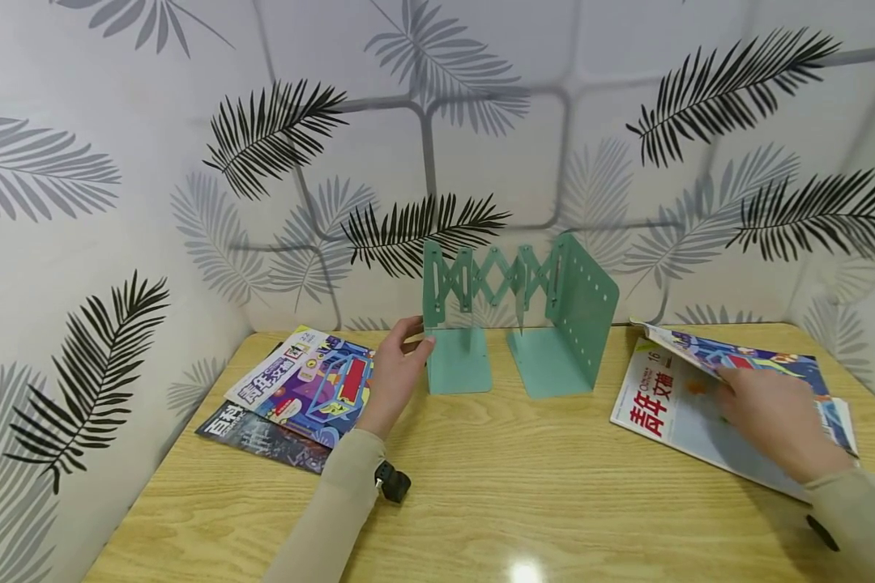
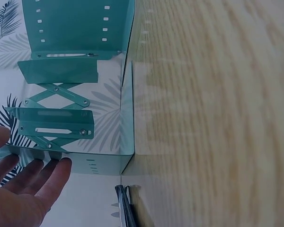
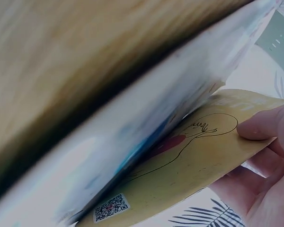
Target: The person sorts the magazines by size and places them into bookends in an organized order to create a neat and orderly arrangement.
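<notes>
A green metal expandable bookend [image 1: 591, 324] stands against the wall, its crossed bars stretched between two perforated end panels. My left hand [image 1: 397, 364] holds its left panel by the edge, the thumb and fingers [image 2: 61, 177] on either side. On the right, my right hand [image 1: 773, 417] pinches the near edge of a purple-covered magazine [image 1: 787, 362], which is tilted up. Its yellowish underside [image 3: 199, 156] shows in the right wrist view, with the thumb against it. Beneath it lies a pale magazine with red lettering [image 1: 649, 405].
To the left, a purple magazine [image 1: 328, 385] overlaps a dark magazine [image 1: 262, 437] on the wooden table [image 1: 525, 486]. A leaf-patterned wall [image 1: 496, 162] rises behind the table. Another magazine's edge [image 1: 846, 421] sticks out of the right pile.
</notes>
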Motion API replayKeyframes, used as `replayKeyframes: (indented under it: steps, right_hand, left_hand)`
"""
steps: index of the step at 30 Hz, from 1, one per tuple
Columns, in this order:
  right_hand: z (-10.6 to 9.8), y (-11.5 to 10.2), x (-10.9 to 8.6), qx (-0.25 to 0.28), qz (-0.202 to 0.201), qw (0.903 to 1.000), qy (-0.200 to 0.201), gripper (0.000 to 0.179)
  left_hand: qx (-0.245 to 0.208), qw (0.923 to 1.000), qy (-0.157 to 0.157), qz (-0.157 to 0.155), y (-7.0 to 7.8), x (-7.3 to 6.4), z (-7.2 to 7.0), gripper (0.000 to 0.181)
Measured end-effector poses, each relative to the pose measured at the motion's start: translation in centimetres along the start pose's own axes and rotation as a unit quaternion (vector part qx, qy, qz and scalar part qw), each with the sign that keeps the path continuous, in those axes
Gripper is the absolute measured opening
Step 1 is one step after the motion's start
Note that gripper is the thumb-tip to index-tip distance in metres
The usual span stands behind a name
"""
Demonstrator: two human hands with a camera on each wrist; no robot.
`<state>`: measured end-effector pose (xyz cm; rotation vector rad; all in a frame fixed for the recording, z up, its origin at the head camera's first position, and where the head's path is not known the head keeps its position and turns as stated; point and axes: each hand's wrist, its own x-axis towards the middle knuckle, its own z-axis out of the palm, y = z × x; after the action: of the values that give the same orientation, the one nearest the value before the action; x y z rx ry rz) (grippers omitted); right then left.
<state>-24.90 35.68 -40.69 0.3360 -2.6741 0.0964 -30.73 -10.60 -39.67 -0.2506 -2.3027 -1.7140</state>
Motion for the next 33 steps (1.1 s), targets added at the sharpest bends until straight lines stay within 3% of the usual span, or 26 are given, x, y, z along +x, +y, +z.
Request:
replayKeyframes:
  steps: [9, 12, 18, 23, 33]
  right_hand:
    - [-1.0, -0.1, -0.2, 0.013, 0.038, 0.9992, -0.001, 0.027]
    - [-1.2, -0.2, -0.3, 0.014, 0.040, 0.9990, 0.013, 0.034]
    - [-1.8, -0.3, -0.4, 0.035, 0.061, 0.9968, 0.037, 0.026]
    - [-2.1, -0.4, -0.7, 0.047, 0.084, 0.9944, 0.044, 0.032]
    - [-2.3, -0.4, -1.1, 0.057, 0.091, 0.9906, 0.085, 0.038]
  left_hand:
    - [-0.001, 1.0000, -0.002, 0.001, -0.1, 0.1, -0.1, 0.037]
    - [0.000, 1.0000, -0.003, 0.001, -0.1, 0.1, -0.2, 0.037]
    - [0.000, 1.0000, -0.002, 0.001, -0.1, 0.0, -0.2, 0.036]
    - [0.001, 1.0000, -0.002, 0.001, -0.3, 0.0, -0.1, 0.036]
    - [-0.005, 1.0000, -0.002, -0.003, -0.2, 0.0, -0.1, 0.036]
